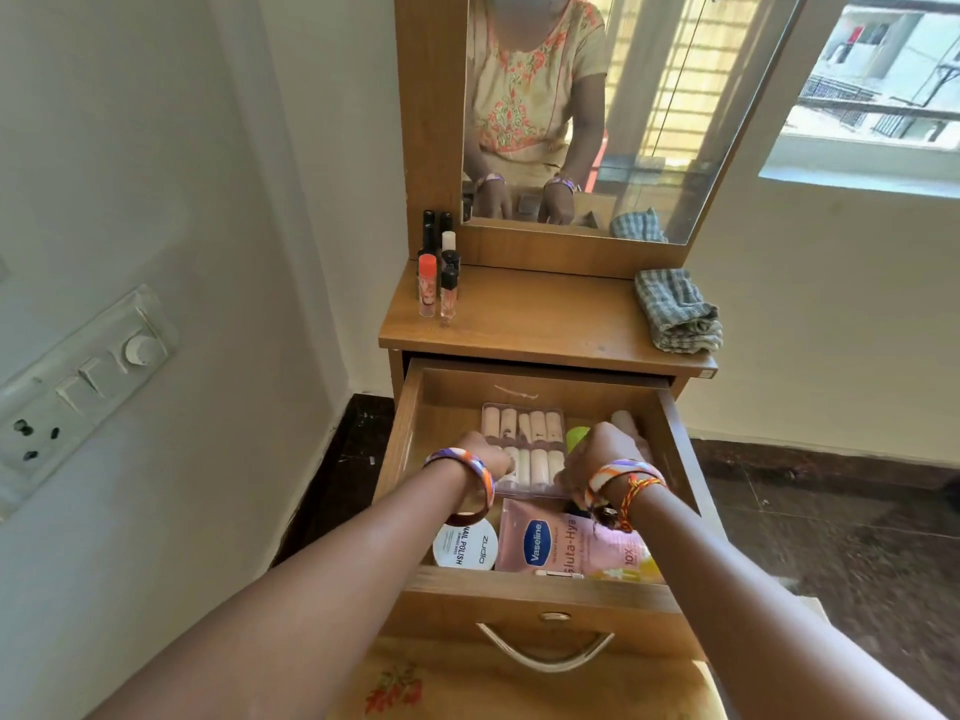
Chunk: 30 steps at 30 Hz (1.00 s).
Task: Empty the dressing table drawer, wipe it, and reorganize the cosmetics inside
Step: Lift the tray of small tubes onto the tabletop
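Nearest the camera, the open drawer (540,584) held cosmetics: a nail polish remover tub (466,545) at left, a pink Vaseline pouch (566,545) beside it. Both hands reached in over a clear lipstick case (524,449). Left hand (485,454) curled on its left edge, right hand (602,454) closed at its right edge, seemingly gripping it together to lift it level. On the table (545,314), small bottles (439,272) stood at left, probably already removed; a folded checked cloth (678,311) waited at right for wiping.
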Tool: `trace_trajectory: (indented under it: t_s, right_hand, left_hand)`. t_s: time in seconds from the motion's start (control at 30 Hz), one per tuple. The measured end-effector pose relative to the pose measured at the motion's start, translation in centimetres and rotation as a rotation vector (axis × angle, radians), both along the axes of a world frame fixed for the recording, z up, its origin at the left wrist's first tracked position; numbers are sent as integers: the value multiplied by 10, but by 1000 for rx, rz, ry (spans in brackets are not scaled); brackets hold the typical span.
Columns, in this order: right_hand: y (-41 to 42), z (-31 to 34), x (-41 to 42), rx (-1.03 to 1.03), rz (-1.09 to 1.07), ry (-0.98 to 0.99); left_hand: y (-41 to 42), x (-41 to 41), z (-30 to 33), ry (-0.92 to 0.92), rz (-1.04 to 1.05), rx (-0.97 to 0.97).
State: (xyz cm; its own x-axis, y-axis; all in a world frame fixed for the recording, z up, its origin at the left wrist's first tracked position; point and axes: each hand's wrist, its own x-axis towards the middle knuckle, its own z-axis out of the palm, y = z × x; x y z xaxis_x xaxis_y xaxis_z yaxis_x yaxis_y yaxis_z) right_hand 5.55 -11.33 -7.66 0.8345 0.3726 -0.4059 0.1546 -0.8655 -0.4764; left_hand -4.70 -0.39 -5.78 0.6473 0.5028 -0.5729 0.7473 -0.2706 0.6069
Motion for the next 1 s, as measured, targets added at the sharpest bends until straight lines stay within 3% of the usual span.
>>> trace_trajectory:
  t_s: [0.17,0.4,0.53,0.67,0.93,1.0]
  right_hand:
    - [3,-4,-6,8,-44,-60]
    - [1,-6,-6,39,-87,-61]
    - [-1,-7,-5,70,-131,-2]
    - [-4,-5,-5,96,-132,66]
    - [-20,17,-13,140,-63,125]
    - [-25,24,-15,152,-38,235]
  left_hand:
    - [-3,8,-5,-21,43,-10]
    - [3,12,-5,-6,150,-174]
    - [4,7,-3,-76,321,-325]
    - [6,7,-3,-138,351,-438]
    - [18,-18,11,-219,367,-412]
    - [21,-26,21,-251,359,-432]
